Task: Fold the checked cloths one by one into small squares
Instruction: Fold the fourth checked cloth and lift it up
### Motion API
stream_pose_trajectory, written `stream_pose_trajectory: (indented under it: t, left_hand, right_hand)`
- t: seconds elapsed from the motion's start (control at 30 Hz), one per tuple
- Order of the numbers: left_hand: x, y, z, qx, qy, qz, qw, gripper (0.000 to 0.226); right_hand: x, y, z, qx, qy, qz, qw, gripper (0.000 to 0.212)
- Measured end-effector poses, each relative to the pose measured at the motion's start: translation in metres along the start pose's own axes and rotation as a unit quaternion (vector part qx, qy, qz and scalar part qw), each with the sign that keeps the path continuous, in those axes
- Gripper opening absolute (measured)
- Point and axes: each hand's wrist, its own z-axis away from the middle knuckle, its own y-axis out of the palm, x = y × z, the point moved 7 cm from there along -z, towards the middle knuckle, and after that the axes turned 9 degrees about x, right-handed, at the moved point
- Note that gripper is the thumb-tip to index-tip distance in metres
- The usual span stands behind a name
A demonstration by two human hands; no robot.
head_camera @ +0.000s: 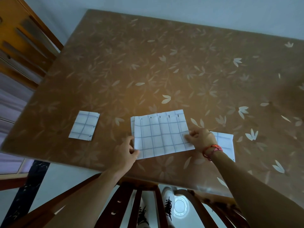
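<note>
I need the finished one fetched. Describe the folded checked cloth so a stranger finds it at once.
On the brown flower-patterned table, look near the front edge, at the far left. The small folded cloth lies alone, untouched. It is narrower than the middle cloth, which the left hand and right hand hold, and the right cloth lies partly hidden by the right wrist.

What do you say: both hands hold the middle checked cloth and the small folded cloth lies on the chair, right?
No. The head view shows the small folded cloth on the table; the left hand and right hand do hold the middle checked cloth.
</note>
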Motion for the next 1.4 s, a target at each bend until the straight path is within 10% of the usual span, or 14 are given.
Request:
stream_pose_trajectory:
  t: [0.17,0.6,1.0,1.27,1.4]
  left_hand:
    - [-0.001,-0.004,-0.004,-0.02,-0.006,-0.024,0.999,0.01]
    - [0.005,-0.015,-0.008,-0.026,-0.031,0.043,0.998,0.009]
    - [0.005,-0.022,-0.002,-0.046,-0.033,0.001,0.998,0.015]
    - [-0.044,0.011,0.03,-0.021,0.211,-0.245,0.946,0.024]
    - [-0.044,0.039,0.027,0.025,0.204,-0.282,0.937,0.042]
  right_hand:
    - [0.001,0.001,-0.005,0.001,0.002,-0.009,1.0,0.031]
    - [-0.012,0.019,0.013,0.199,0.038,-0.139,0.969,0.035]
    - [-0.017,0.032,0.017,0.125,0.065,-0.158,0.977,0.026]
    - [-0.016,0.034,0.016,0.102,0.074,-0.11,0.986,0.03]
    - [-0.014,0.034,0.016,0.105,0.075,-0.108,0.986,0.028]
